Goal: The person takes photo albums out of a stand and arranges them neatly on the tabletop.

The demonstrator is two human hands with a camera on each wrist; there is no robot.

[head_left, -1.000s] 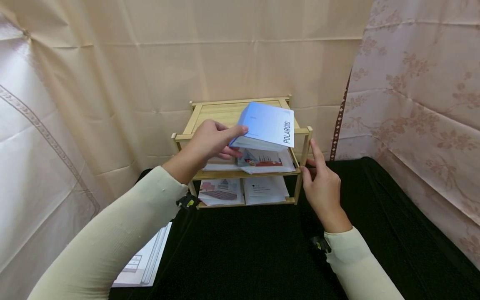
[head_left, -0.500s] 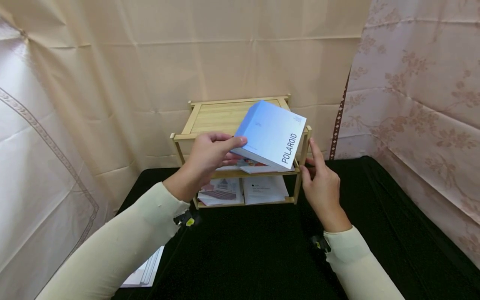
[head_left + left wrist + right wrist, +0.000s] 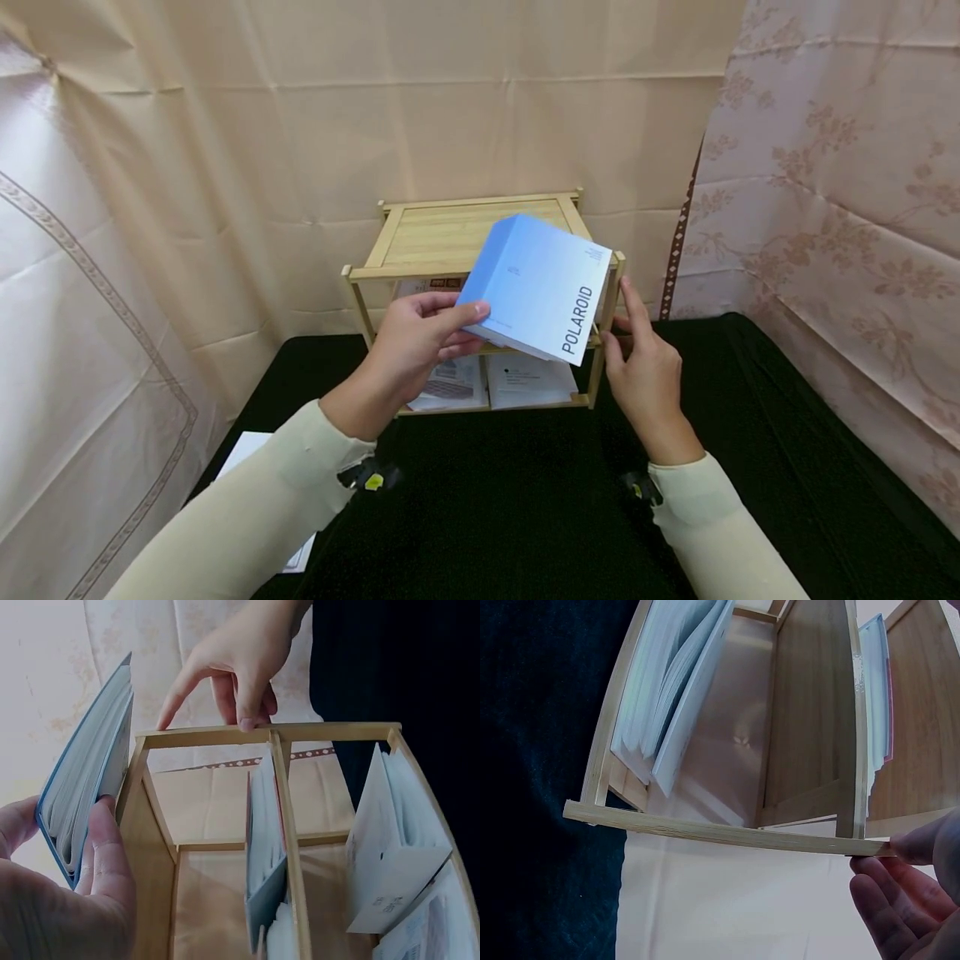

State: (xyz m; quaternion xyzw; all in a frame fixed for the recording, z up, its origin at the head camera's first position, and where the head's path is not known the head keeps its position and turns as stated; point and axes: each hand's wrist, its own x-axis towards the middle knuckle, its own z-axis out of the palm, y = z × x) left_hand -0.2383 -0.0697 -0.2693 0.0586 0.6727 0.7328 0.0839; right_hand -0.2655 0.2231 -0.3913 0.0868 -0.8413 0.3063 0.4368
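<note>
In the head view my left hand (image 3: 420, 342) holds a thick blue-and-white album (image 3: 536, 283) marked POLAROID, thumb on its cover and fingers beneath. The album is tilted in front of the upper part of a small wooden shelf (image 3: 435, 237), hiding much of the middle tier. The left wrist view shows the album's page edges (image 3: 86, 765) between thumb and fingers, apart from the shelf. My right hand (image 3: 645, 375) grips the shelf's right side post, thumb and fingers on the wood, as the right wrist view also shows. White books (image 3: 528, 379) lean on the bottom tier.
Partly behind my left sleeve, white books or sheets (image 3: 243, 448) lie on the dark cloth (image 3: 480, 508). Beige curtain (image 3: 480, 125) hangs right behind the shelf. A flowered curtain (image 3: 847, 183) closes off the right side.
My left hand has drawn the album down and nearer, from above the shelf top to the front of the middle tier, turning it clockwise. The right hand has stayed at the post.
</note>
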